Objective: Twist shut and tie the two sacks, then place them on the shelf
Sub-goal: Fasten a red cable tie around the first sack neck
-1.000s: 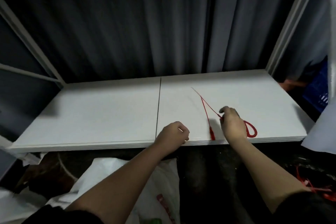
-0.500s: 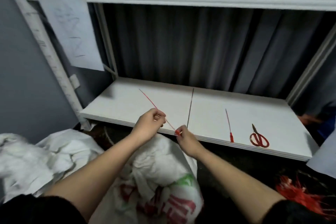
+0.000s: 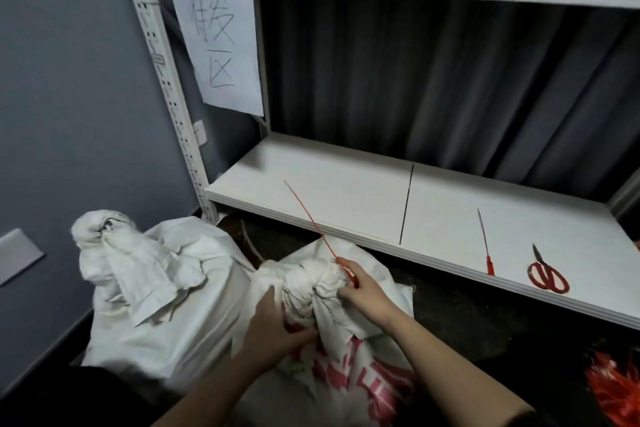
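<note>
Left hand (image 3: pixel 273 333) grips the gathered throat of a white woven plastic sack with red print (image 3: pixel 349 374), fingers curled round it just below the bunched topknot, while the right hand (image 3: pixel 363 291) pinches a thin red plastic cable tie (image 3: pixel 311 222) against the knot's right side, the tie's free end slanting up and left over the edge of the white board shelf (image 3: pixel 346 198). The step in hand appears to be binding this sack's neck. Done well, it calls for the left hand to hold the twist tight so it cannot unwind, and for the tie to pass round the narrowest part of the neck, under the bulge, before being cinched; set any higher, it would probably slip off. The sack stands on the floor directly under both hands, in front of the shelf's lower board. A second white woven sack with a twisted top (image 3: pixel 145 274) stands just to its left; no tie shows on it. A spare red tie (image 3: pixel 485 243) and red-handled scissors (image 3: pixel 547 274) lie on the shelf, well to the right.
</note>
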`<state>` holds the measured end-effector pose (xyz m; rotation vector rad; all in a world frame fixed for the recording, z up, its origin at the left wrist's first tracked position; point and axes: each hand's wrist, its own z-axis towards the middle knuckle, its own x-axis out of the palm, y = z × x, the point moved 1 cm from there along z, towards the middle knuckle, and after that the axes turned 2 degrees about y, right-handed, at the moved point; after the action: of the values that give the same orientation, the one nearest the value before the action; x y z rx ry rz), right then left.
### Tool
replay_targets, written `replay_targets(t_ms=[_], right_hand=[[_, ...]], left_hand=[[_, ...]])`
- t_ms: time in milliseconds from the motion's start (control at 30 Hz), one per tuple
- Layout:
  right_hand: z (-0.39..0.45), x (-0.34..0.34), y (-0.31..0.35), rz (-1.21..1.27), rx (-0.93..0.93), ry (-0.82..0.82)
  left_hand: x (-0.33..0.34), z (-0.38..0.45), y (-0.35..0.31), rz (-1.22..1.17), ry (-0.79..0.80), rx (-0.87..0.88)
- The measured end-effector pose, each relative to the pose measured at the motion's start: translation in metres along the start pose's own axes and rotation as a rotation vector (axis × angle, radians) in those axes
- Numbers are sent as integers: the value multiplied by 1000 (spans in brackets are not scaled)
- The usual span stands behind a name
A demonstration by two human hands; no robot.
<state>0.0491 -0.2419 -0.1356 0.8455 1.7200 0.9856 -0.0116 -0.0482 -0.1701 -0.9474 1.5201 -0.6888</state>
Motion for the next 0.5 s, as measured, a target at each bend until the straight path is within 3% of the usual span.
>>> replay_targets(t_ms=[133, 267, 367, 500], right_hand=[[6, 3, -8, -20, 43, 143], [3, 3, -10, -25, 54, 168], [1, 1, 10, 23, -2, 138], [7, 5, 47, 78, -143, 6]], left_hand=[[25, 1, 16, 37, 19, -109], [22, 7, -7, 111, 163, -44], [12, 24, -28, -226, 194, 28], [-13, 44, -64, -407, 68, 189]])
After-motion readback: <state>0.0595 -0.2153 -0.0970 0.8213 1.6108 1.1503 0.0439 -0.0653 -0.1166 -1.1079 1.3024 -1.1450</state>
